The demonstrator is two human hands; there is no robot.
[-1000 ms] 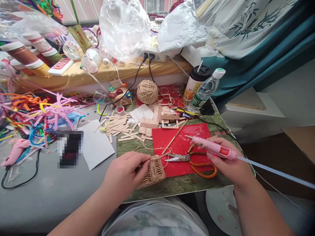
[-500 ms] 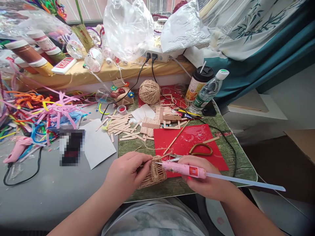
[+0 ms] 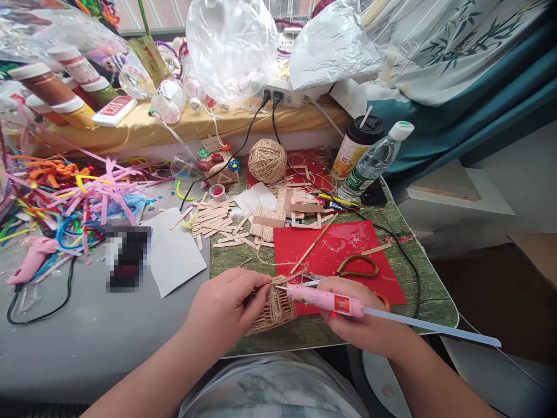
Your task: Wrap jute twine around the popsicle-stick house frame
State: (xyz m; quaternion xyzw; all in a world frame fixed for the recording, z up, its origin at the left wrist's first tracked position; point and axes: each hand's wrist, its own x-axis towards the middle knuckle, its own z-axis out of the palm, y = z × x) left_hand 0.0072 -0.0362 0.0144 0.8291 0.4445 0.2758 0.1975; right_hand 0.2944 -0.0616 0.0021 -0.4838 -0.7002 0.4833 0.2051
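Note:
My left hand (image 3: 235, 302) pinches the top edge of a small twine-wrapped craft-stick piece (image 3: 272, 313), its fingers hiding the left part. My right hand (image 3: 361, 319) is wrapped round a pink hot glue gun (image 3: 324, 300), and a long translucent glue stick (image 3: 435, 326) sticks out of its rear. The gun's metal nozzle points left and meets the piece's top edge beside my left fingertips. From the piece a loose strand of twine (image 3: 260, 255) runs up the mat. Behind my right hand lie scissors (image 3: 359, 265) with bronze handles, partly hidden, on a red sheet (image 3: 331, 244).
Craft sticks (image 3: 213, 220) and a ball of twine (image 3: 267, 161) lie behind the hands. A drink cup (image 3: 354, 151) and a water bottle (image 3: 374, 162) stand at the back right. A black cable (image 3: 402, 249) crosses the mat. Pipe cleaners (image 3: 100, 191) and another pink glue gun (image 3: 32, 258) lie left.
The view has shifted slightly. Both hands keep their hold, and the glue gun's nozzle stays at the piece's top edge, with its rear end tipped slightly lower.

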